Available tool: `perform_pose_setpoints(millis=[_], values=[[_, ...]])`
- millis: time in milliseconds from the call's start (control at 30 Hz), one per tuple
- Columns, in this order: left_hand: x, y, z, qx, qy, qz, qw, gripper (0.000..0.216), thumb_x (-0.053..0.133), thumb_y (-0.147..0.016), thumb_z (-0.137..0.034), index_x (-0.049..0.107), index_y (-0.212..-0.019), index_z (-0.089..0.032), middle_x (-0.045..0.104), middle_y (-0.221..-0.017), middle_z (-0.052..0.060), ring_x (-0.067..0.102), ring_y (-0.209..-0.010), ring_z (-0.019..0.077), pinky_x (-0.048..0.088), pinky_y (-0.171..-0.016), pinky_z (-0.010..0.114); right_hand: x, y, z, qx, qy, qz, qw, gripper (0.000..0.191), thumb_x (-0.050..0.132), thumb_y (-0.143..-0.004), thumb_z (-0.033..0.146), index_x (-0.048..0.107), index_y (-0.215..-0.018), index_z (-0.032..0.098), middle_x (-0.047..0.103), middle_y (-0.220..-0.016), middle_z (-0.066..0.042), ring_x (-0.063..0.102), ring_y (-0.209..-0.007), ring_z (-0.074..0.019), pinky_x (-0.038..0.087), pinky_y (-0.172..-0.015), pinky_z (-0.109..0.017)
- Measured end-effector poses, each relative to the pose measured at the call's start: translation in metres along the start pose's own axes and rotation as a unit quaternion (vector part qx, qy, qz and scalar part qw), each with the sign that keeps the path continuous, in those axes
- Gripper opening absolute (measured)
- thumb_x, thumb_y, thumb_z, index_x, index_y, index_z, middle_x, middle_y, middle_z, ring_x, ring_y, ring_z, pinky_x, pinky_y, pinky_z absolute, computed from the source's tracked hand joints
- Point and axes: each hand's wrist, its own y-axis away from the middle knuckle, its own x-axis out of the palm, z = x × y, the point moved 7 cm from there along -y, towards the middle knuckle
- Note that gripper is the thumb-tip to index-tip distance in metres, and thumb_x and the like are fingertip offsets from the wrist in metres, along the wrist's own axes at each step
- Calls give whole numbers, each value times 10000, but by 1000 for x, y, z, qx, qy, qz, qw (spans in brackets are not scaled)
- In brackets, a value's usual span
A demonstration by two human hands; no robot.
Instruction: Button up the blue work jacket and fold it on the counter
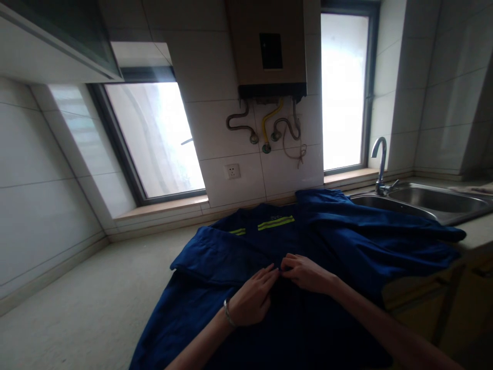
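A dark blue work jacket (215,306) with yellow-green reflective strips lies spread over the counter. One sleeve is folded across its left side, and the other sleeve stretches out toward the sink. My left hand (256,295), with a bracelet at the wrist, has its fingertips closed on the cloth at the middle of the jacket's front. Close beside it, my right hand (304,272) pinches the same spot with bent fingers. The tips of both hands almost meet, and whatever small part of the front they grip is hidden.
The pale counter (77,293) runs along the tiled wall. At the right are a steel double sink (435,198) and a tap (380,164). A water heater (269,61) with pipes hangs above a wall socket (231,171). Yellowish cabinet fronts (419,303) stand below.
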Motion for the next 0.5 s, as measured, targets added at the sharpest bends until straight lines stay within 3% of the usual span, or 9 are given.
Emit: perform_pose_setpoints(millis=[200,500], values=[[9,-2,8,-29,7,14,999,701,406,-731,-75,290,-1419,-143,300,-1494,71,165,-1399,176,237,-1155,389,-3,1,13,-2,77,19,997,255,449,-887,117,619,-1070,165,593,-982,-67,498,-933,-179,410,-794,-296],[10,-6,7,-44,-11,23,999,692,416,-736,-92,309,-1417,-159,304,-1493,62,204,-1390,187,213,-1160,386,-4,-3,24,-27,144,29,989,202,422,-913,129,610,-987,121,594,-955,-73,496,-920,-196,417,-738,-310]])
